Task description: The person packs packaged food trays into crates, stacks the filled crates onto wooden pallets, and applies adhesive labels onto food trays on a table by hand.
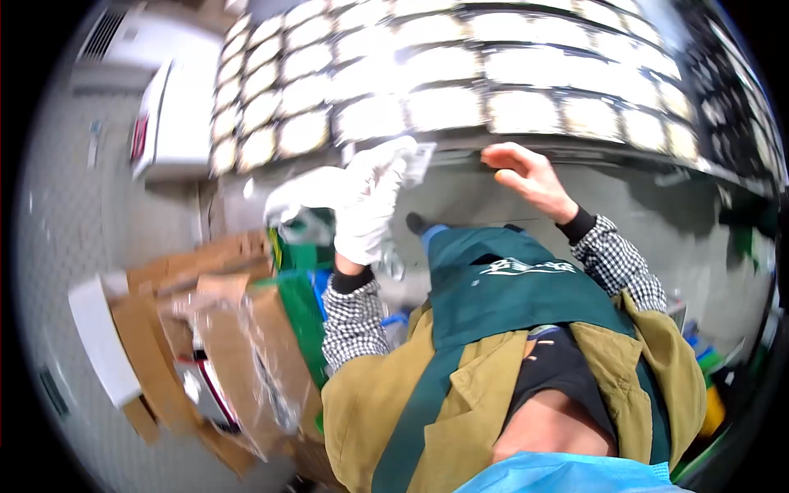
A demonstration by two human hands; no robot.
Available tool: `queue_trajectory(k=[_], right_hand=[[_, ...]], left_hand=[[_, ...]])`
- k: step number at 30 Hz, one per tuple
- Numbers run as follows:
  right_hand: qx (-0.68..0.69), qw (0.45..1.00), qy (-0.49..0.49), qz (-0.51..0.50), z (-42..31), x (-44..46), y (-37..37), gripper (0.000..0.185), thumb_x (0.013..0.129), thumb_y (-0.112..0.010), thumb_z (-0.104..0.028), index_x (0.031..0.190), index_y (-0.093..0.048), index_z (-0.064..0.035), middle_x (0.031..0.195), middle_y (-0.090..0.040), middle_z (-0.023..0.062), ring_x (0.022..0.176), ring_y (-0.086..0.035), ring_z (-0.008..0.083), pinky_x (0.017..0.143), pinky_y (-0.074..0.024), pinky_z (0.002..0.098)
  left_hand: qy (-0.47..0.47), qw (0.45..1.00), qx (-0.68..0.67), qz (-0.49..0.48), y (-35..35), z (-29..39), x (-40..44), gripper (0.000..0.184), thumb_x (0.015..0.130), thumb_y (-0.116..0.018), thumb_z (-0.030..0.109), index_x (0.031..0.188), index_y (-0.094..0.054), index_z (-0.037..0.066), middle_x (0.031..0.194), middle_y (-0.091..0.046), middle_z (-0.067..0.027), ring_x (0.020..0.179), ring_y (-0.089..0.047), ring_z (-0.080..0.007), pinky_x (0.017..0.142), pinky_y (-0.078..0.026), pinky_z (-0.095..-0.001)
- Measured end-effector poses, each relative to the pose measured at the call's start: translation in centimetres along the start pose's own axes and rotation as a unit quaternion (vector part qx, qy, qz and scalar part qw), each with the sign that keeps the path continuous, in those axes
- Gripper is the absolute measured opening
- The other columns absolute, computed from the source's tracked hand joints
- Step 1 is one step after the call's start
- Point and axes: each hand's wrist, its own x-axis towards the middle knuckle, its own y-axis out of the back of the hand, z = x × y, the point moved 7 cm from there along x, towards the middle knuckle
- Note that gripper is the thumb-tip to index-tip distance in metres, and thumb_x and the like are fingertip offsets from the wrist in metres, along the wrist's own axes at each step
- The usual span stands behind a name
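Observation:
My left hand wears a white glove and is closed near the edge of the display. A small translucent, whitish flat piece sticks out at its fingertips. Loose white material bunches out to the left of the glove; whether it is a second glove or a bag I cannot tell. Bare and with nothing in it, my right hand hovers near the same edge, thumb and fingers apart. Beyond both hands, rows of pale-filled packs in dark trays stand close together, washed out by glare.
Cardboard boxes and clear plastic wrap lie on the left, beside a green crate-like thing. A white box stands left of the trays. Darker packs fill the far right. Grey floor shows below the display.

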Motion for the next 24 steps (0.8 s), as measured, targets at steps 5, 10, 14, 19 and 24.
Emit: queue_trajectory(k=[5,10,14,19,24], right_hand=[[0.134,0.991,0.03,0.002,-2.6,-5.0,11.2,0.08,0.076,-0.069,-0.046,0.133,-0.038,0.0004,0.129,-0.047,0.0088,0.117,-0.046,0.0168,0.101,-0.0337,0.0321],[0.361,0.898,0.064,0.243,2.9,-8.2,22.1,0.033,0.088,-0.06,-0.017,0.114,-0.057,0.0033,0.106,-0.062,0.0054,0.099,-0.054,0.0104,0.088,-0.0418,0.025],[0.34,0.872,0.016,0.352,5.1,-8.7,27.9,0.024,0.088,-0.06,-0.015,0.104,-0.062,0.0027,0.095,-0.065,0.0042,0.086,-0.057,0.0081,0.079,-0.0445,0.0215],[-0.013,0.808,0.042,0.588,6.9,-15.2,48.9,0.024,0.086,-0.062,-0.023,0.087,-0.063,0.0012,0.08,-0.063,0.0024,0.071,-0.056,0.0109,0.067,-0.0436,0.0249],[-0.498,0.717,-0.168,0.458,12.0,-14.8,60.4,0.033,0.08,-0.064,-0.034,0.084,-0.063,-0.0017,0.082,-0.061,0.0106,0.079,-0.056,0.0285,0.074,-0.0434,0.0351]], left_hand=[[-0.007,0.993,-0.036,-0.112,-20.3,1.5,3.4,0.016,0.086,-0.059,0.007,0.101,-0.061,0.001,0.087,-0.063,-0.0066,0.076,-0.059,-0.0117,0.07,-0.048,-0.0246],[-0.094,0.984,0.021,-0.15,-34.4,-1.4,7.0,0.009,0.08,-0.067,0.009,0.078,-0.062,0.002,0.063,-0.059,-0.0038,0.055,-0.053,-0.0099,0.053,-0.043,-0.0237],[0.001,0.956,-0.021,-0.294,-40.4,-3.9,10.0,0.009,0.078,-0.07,0.008,0.081,-0.065,0.002,0.067,-0.062,-0.0013,0.058,-0.054,-0.0056,0.054,-0.043,-0.0209],[0.122,0.89,-0.155,-0.412,-44.6,-7.7,13.1,0.01,0.082,-0.065,0.007,0.091,-0.063,0.002,0.084,-0.064,-0.002,0.072,-0.058,-0.0075,0.066,-0.046,-0.0211],[0.189,0.88,-0.13,-0.415,-46.1,-9.3,16.5,0.018,0.089,-0.057,0.014,0.101,-0.058,0.001,0.09,-0.062,-0.0043,0.079,-0.056,-0.0086,0.071,-0.045,-0.0218]])
